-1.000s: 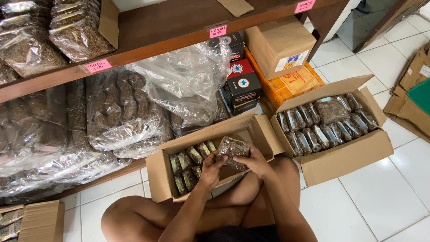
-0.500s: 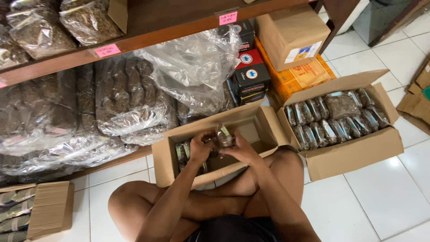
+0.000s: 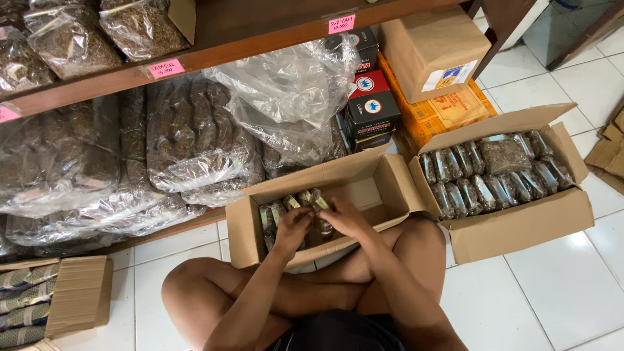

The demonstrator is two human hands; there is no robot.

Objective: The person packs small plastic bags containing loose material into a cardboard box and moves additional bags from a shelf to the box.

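I sit cross-legged on the floor with an open cardboard box (image 3: 364,175) against my knees. Both hands reach into its left part. My left hand (image 3: 292,227) and my right hand (image 3: 344,218) together hold a small clear packet (image 3: 320,203) of dark dried leaf, pressing it upright beside several like packets (image 3: 276,211) standing in a row. The right half of the box shows bare cardboard.
A second open box (image 3: 520,224) at the right is full of the same packets. Large clear bags of dried leaf (image 3: 188,136) fill the wooden shelf (image 3: 260,42). Stacked cartons (image 3: 432,52) and dark boxes (image 3: 370,107) stand behind. A corrugated box (image 3: 78,292) lies at lower left.
My hands carried the packet from above my lap down into the left part of the box, among the standing packets. The view tilted slightly.
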